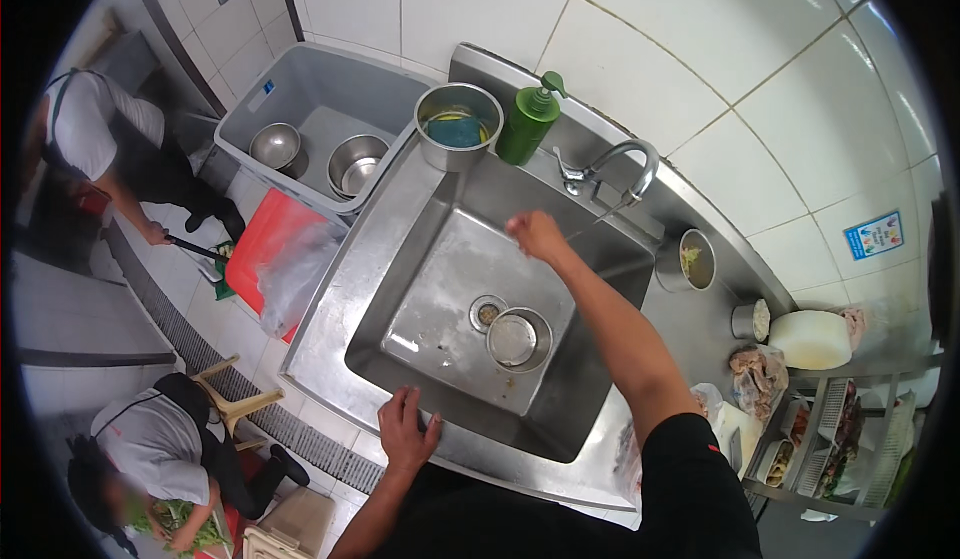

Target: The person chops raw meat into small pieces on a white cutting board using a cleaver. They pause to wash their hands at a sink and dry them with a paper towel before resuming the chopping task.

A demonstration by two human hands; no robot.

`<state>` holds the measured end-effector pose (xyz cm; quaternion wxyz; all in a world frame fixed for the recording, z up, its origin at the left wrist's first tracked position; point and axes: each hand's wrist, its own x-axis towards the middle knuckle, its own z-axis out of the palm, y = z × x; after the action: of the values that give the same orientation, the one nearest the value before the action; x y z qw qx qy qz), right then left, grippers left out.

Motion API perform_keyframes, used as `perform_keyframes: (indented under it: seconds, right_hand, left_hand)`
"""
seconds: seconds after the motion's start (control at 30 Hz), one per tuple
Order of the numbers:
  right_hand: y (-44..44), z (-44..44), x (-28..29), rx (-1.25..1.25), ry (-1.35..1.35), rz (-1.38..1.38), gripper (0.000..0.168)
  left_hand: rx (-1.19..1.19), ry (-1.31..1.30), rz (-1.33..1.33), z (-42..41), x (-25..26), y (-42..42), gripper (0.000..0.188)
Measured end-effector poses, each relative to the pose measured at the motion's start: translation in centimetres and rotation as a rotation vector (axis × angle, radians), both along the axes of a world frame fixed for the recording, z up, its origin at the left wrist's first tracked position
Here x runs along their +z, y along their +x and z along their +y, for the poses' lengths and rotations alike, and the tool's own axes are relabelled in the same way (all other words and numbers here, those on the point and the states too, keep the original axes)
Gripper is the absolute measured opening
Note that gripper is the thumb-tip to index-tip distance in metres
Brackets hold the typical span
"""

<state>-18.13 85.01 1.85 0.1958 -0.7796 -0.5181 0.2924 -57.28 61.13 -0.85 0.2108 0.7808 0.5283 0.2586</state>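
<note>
My right hand (534, 234) is over the upper part of the stainless steel sink (435, 281), fingers curled, close to the water stream from the chrome gooseneck faucet (646, 176). Nothing shows in it, though the inside of the palm is hidden. My left hand (409, 425) rests at the sink's front edge, empty, its fingers apart. A round steel pot (519, 339) stands in the sink beside the drain (487, 311). On the rim at the back left are a steel pot (455, 155) with a blue-green scrubbing sponge (454, 132) inside and a green pump bottle (529, 125).
A grey plastic tub (315, 71) with steel bowls stands left, near a red lid or container (255, 251) with a plastic bag (300, 274). Right are a pot with food scraps (677, 262), bagged meat (756, 379) and food trays (810, 446). Two people work at left, one holding a handle, one handling greens.
</note>
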Motion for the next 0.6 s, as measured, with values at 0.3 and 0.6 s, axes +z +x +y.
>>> perform_keyframes:
  seconds: [0.3, 0.6]
  right_hand:
    - [1.2, -1.1, -4.5, -0.842, 0.330, 0.882, 0.019]
    - [3.7, -6.5, 5.8, -0.628, 0.422, 0.693, 0.022]
  left_hand:
    - [0.009, 0.022, -0.010, 0.3, 0.6, 0.4, 0.053]
    - [-0.281, 0.108, -0.243, 19.5, 2.0, 18.5, 0.045]
